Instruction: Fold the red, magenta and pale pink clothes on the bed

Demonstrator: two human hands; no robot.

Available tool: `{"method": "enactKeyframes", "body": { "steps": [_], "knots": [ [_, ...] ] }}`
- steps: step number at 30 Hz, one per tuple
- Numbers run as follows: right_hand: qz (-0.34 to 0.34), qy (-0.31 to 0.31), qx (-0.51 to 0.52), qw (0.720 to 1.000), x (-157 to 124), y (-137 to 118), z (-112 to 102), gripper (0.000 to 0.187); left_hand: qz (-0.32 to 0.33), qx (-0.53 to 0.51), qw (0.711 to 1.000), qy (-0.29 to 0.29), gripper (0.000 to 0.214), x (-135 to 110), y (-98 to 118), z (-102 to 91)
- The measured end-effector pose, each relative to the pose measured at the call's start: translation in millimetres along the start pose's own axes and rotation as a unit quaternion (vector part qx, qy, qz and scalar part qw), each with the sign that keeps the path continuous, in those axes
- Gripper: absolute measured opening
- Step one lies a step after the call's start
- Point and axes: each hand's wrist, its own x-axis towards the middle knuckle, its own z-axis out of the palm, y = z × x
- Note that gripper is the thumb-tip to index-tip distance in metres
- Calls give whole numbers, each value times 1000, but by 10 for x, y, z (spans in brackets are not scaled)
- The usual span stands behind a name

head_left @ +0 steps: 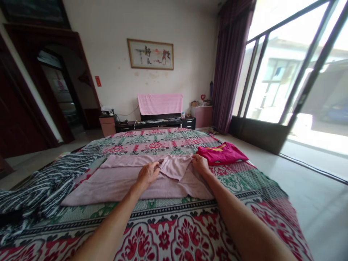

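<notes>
A pale pink garment (116, 183) lies spread on the patterned blanket (187, 232), its far edge turned over in a long strip. My left hand (149, 173) pinches the cloth near the middle of that strip. At the right end, my right hand (200, 164) grips the garment's far corner. Between the two hands a folded flap, perhaps a sleeve, lies on top of the rest. Just beyond my right hand rests a folded magenta garment (224, 154) with a yellow trim. Some of the fingertips are hidden in the fabric.
A black-and-white striped cloth (58, 181) lies heaped on the left. Past the blanket stands a low black cabinet (163, 123), with a pink cloth (160, 104) draped above it. A purple curtain (230, 72) and a glass door (282, 79) are on the right.
</notes>
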Motion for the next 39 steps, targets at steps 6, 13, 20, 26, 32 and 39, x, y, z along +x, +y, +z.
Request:
{"method": "enactKeyframes", "body": {
  "steps": [6,13,20,26,32,39],
  "knots": [
    [17,-13,21,1000,17,-1,-36,36,-32,-10,999,33,36,199,274,76],
    [13,-40,25,999,148,50,-18,38,-22,-19,998,60,34,314,247,320],
    [83,-107,41,990,411,-46,-62,46,-18,-75,990,117,38,338,175,358],
    [97,-84,5,992,441,-124,48,41,-10,-104,989,104,38,362,138,384],
    [99,-25,25,994,417,-174,75,37,-45,-177,980,75,34,414,127,302],
    [128,15,72,989,406,-91,148,38,-98,-246,964,21,31,435,73,263]
  ]
}}
